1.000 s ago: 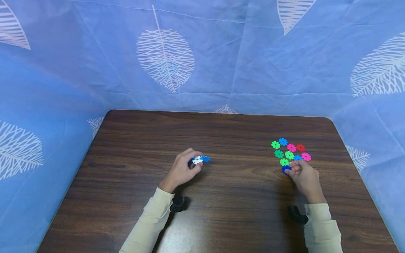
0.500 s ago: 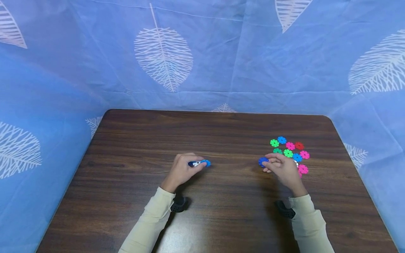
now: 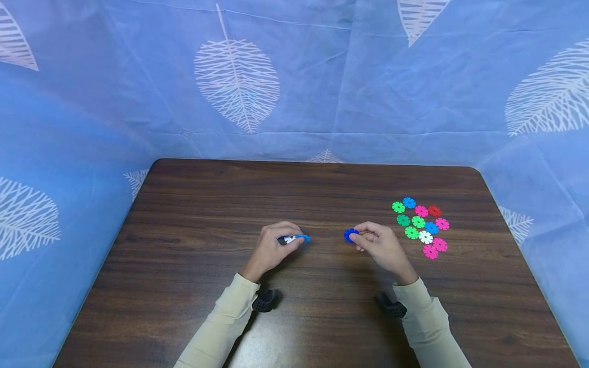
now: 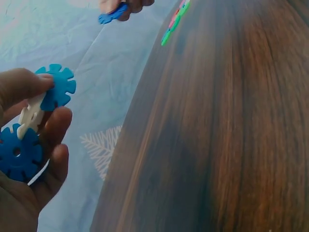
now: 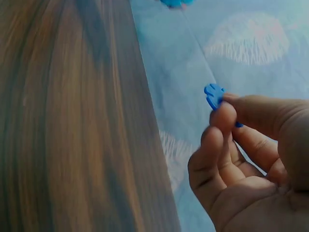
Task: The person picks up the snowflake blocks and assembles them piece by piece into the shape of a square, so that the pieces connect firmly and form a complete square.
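Note:
My left hand grips a small chain of joined notched discs above the table. In the left wrist view the chain shows a light blue disc under the thumb, a white disc in the middle and a darker blue disc nearer the palm. Between thumb and fingertips, my right hand pinches a single dark blue notched disc, seen nearly edge-on in the right wrist view. A short gap separates this disc from the left hand's chain.
Loose notched discs lie flat in a cluster at the table's right: several green and pink ones, two blue, a red and a white one. A blue leaf-patterned cloth hangs behind the brown table.
My right hand has taken the dark blue disc from the cluster and moved left with it towards the left hand. The left hand has turned its chain slightly, staying almost in place.

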`<action>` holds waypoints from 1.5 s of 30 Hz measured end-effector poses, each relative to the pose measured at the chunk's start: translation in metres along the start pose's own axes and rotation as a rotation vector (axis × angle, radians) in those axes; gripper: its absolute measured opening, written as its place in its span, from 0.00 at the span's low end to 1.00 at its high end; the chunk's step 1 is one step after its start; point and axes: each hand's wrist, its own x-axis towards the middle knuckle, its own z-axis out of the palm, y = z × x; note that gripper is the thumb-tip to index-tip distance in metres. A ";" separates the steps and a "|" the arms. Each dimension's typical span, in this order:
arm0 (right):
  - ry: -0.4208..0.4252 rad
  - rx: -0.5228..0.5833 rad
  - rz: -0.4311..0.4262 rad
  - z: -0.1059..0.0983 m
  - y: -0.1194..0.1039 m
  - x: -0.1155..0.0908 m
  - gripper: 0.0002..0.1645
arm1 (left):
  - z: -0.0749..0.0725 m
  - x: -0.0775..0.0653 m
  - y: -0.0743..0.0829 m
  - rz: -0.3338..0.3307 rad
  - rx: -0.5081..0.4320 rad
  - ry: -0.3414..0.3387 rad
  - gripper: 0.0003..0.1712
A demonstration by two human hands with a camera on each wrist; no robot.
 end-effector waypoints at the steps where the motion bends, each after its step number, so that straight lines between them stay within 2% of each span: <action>1: -0.009 -0.002 -0.004 0.003 -0.003 0.001 0.16 | 0.000 0.000 0.000 0.003 -0.008 0.014 0.03; 9: -0.105 0.074 -0.036 0.025 -0.021 0.009 0.15 | 0.001 0.003 0.003 0.054 -0.062 0.096 0.03; 15: -0.130 0.138 -0.043 0.037 -0.032 0.014 0.16 | 0.000 0.003 0.006 0.076 -0.060 0.111 0.02; 21: -0.170 0.150 -0.057 0.046 -0.040 0.020 0.16 | -0.001 0.003 0.008 0.079 -0.085 0.107 0.03; 26: -0.178 0.154 -0.044 0.049 -0.041 0.020 0.16 | 0.000 0.002 0.008 0.104 -0.094 0.100 0.02; 33: -0.197 0.183 -0.048 0.053 -0.040 0.022 0.16 | 0.000 0.002 0.008 0.142 -0.050 0.105 0.02; 45: -0.242 0.151 -0.003 0.048 -0.045 0.023 0.17 | 0.000 0.000 0.011 0.186 -0.036 0.095 0.02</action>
